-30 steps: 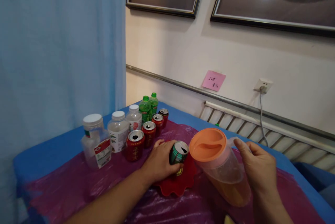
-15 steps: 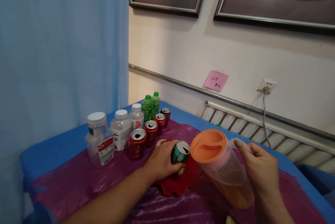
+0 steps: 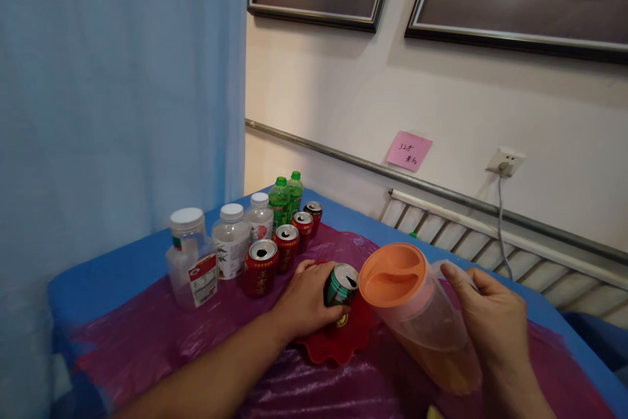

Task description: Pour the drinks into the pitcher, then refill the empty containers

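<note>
My left hand [image 3: 307,298] is wrapped round a green drink can [image 3: 342,287] with an opened top. The can is above a red scalloped plate [image 3: 338,344]; whether its base touches the plate is hidden. By its handle, my right hand [image 3: 490,314] grips a clear plastic pitcher [image 3: 436,334] with an orange lid [image 3: 393,275]. The pitcher is tilted toward the can, its lid close beside the can's top. Light brown liquid [image 3: 449,363] lies in its lower part. No stream of liquid shows between them.
Several opened red cans [image 3: 261,268] stand in a row left of my left hand. Behind them are clear white-capped bottles [image 3: 230,242], a square jar [image 3: 189,262] and green bottles [image 3: 279,203]. Purple plastic sheeting [image 3: 161,340] covers the blue table [image 3: 122,259]. A radiator [image 3: 456,236] runs along the wall.
The whole view has shifted slightly, so everything sits a little further right. Both hands keep their hold, and the can and pitcher stay in about the same position to each other.
</note>
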A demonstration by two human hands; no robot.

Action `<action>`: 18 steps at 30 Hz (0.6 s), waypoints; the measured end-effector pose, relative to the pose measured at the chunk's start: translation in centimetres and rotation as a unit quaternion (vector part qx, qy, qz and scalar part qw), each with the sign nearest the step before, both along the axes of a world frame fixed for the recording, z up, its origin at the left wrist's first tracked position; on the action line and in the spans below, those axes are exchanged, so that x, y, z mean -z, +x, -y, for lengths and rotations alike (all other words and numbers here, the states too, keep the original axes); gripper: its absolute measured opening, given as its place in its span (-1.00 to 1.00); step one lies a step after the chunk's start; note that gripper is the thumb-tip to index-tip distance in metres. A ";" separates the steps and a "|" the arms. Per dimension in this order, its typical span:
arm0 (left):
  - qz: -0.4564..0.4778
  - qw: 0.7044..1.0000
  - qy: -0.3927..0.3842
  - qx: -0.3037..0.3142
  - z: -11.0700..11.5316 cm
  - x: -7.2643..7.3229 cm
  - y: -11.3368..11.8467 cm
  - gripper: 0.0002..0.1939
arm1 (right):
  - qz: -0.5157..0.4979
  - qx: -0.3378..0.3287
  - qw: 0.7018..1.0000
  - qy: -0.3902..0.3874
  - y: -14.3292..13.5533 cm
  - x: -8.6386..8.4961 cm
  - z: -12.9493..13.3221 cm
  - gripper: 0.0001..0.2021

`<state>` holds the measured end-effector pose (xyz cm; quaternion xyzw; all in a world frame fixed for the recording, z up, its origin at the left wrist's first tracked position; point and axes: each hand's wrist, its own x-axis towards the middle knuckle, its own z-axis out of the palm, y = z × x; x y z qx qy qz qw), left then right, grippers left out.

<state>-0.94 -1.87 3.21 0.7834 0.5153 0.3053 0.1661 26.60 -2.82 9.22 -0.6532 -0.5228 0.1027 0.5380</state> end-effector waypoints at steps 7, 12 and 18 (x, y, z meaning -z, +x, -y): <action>-0.004 1.000 -0.001 0.001 0.1 0.0 0.0 -0.45 | 0.008 -0.006 1.000 0.004 0.2 0.0 0.1 -0.44; -0.001 1.000 -0.005 0.005 0.2 -0.2 0.1 -0.46 | 0.007 -0.005 1.000 -0.007 0.0 -0.1 0.2 -0.44; 0.007 1.000 -0.006 0.008 0.2 -0.1 0.1 -0.44 | -0.002 0.005 1.000 -0.019 -0.1 0.0 0.2 -0.44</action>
